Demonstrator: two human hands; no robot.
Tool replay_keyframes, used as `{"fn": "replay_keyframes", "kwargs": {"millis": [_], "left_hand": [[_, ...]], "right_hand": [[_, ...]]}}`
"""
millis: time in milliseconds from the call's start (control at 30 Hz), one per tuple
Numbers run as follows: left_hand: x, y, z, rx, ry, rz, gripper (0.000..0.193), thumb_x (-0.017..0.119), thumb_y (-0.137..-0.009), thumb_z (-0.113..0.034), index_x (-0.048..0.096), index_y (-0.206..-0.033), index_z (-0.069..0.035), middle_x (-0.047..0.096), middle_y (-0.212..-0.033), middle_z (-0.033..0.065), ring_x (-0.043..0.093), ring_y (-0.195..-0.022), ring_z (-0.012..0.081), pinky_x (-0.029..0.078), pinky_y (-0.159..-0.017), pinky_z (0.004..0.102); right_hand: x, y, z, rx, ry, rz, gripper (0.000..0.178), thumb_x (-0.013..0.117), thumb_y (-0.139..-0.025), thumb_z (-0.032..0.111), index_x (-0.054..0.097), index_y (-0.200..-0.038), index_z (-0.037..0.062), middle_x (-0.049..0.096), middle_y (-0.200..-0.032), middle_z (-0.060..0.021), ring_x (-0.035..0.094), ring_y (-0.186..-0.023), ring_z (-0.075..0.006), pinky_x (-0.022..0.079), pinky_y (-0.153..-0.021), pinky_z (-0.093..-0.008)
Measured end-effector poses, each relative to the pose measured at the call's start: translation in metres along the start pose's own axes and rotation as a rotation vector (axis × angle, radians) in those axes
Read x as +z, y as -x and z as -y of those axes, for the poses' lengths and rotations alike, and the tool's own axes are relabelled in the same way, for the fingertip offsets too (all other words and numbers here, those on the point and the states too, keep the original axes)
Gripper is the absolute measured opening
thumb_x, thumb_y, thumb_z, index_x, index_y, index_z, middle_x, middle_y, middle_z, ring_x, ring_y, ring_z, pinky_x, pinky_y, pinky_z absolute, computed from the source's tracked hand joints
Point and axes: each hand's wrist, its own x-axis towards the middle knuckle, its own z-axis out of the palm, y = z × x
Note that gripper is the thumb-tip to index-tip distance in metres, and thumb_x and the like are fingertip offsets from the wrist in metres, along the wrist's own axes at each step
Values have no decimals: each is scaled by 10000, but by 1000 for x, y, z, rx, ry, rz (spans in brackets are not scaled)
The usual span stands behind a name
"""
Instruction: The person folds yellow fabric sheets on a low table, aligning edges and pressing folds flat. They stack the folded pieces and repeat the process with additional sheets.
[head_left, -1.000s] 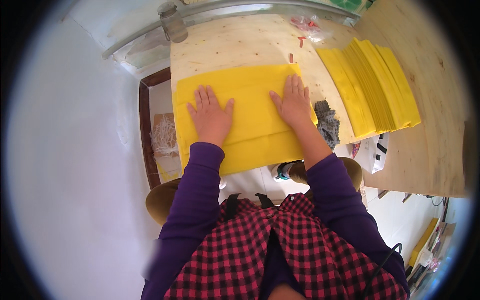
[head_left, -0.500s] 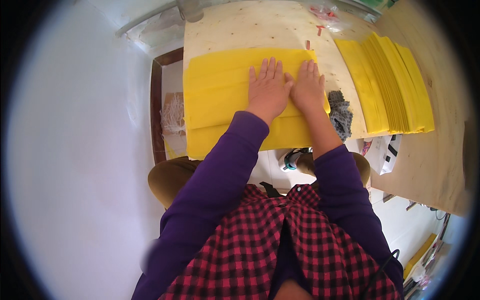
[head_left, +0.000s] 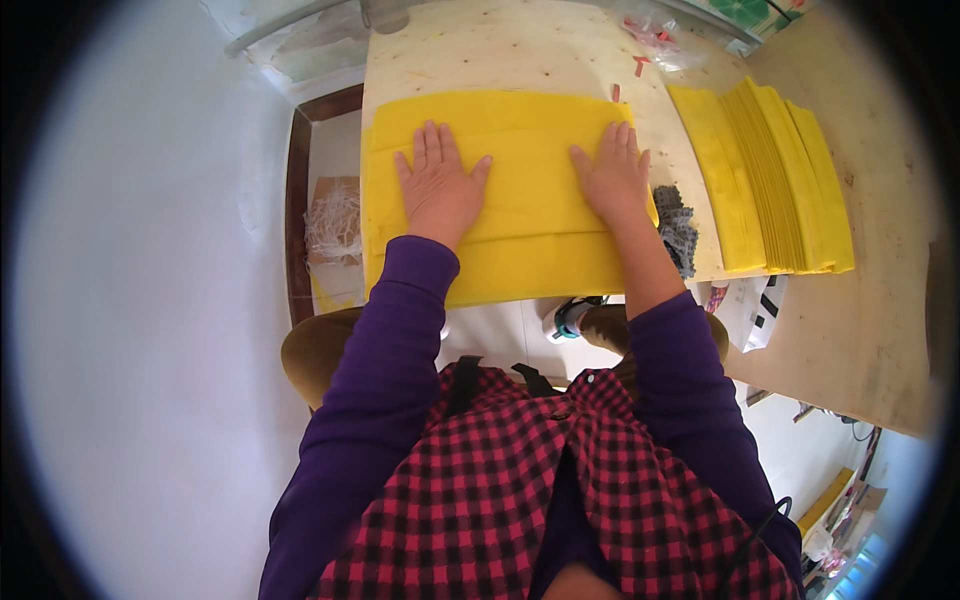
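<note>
A large yellow sheet of cloth-like material lies flat before me on the wooden table, with fold lines running across it and its near part reaching the table's front edge. On its left half my left hand rests palm down, fingers stretched out. My right hand presses flat near the sheet's right edge, thumb spread away from the fingers. Neither hand grips anything. Whether the sheet is one layer or several, I cannot tell.
To the right stands a row of folded yellow pieces. A grey patterned cloth lies beside my right wrist. Clear plastic and red scraps sit at the table's far side. White shredded strands are on the left below the table.
My left hand has slid left across the yellow sheet, away from my right hand. The right hand has stayed nearly in place.
</note>
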Motion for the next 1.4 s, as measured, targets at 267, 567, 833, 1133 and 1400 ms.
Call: {"fn": "replay_keyframes", "kwargs": {"millis": [267, 567, 833, 1133, 1400], "left_hand": [[0, 0, 2, 24, -10, -34, 742, 392, -938, -502, 259, -1475, -6, 224, -1556, 142, 159, -1453, 263, 81, -1165, 487], [-1, -2, -1, 22, 15, -16, 739, 421, -930, -478, 276, -1463, 14, 239, -1544, 170, 171, -1449, 272, 86, -1163, 490], [-5, 0, -3, 15, 25, -3, 737, 430, -928, -477, 288, -1458, 14, 241, -1544, 168, 175, -1447, 273, 83, -1165, 488], [-10, 2, -6, 6, 33, 0, 724, 446, -936, -471, 290, -1458, 6, 250, -1540, 167, 196, -1441, 278, 118, -1155, 508], [-9, 4, -7, 10, 46, -20, 731, 460, -930, -472, 290, -1459, 3, 253, -1539, 168, 198, -1441, 281, 117, -1154, 510]], "right_hand": [[2, 12, 93, -354, -98, -37, 811, 314, -941, 595, 235, -1477, -9, 206, -1556, -164, 147, -1457, -255, 75, -1176, -451], [7, 4, 26, -179, -120, 7, 821, 316, -939, 596, 171, -1497, 11, 143, -1579, -127, 92, -1468, -234, 49, -1183, -420], [5, 2, -20, -53, -54, 5, 831, 308, -945, 598, 150, -1495, -5, 124, -1577, -155, 73, -1469, -253, 62, -1177, -446], [-17, 0, 21, -150, 73, 19, 813, 338, -953, 562, 182, -1478, -37, 181, -1559, -177, 123, -1460, -272, 97, -1170, -477], [3, 19, 61, -314, -155, 35, 786, 345, -955, 547, 185, -1489, -7, 183, -1564, -153, 129, -1461, -245, 97, -1176, -445]]}}
